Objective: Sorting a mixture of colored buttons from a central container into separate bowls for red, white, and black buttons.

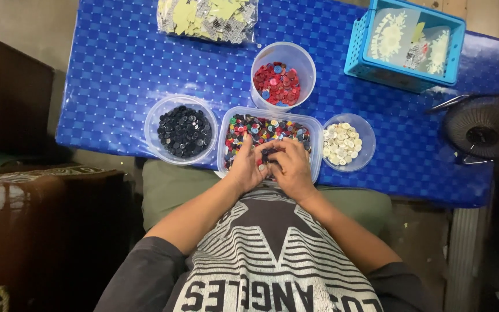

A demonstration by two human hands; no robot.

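Observation:
A clear rectangular tub (315,128) full of mixed coloured buttons sits at the near edge of the blue table. Both of my hands are down in it, side by side. My left hand (248,165) has its fingers curled over the buttons at the tub's near left. My right hand (291,166) is bent over the near middle, and dark buttons (268,154) show between the two hands' fingertips. Whether either hand pinches a button is hidden by the fingers.
A round bowl of black buttons (183,132) stands left of the tub, a bowl of white buttons (342,143) right, a tall cup of red buttons (277,83) behind. Farther back lie a bag of yellow cards (208,17) and a blue basket (406,43). A small black fan (484,126) sits at right.

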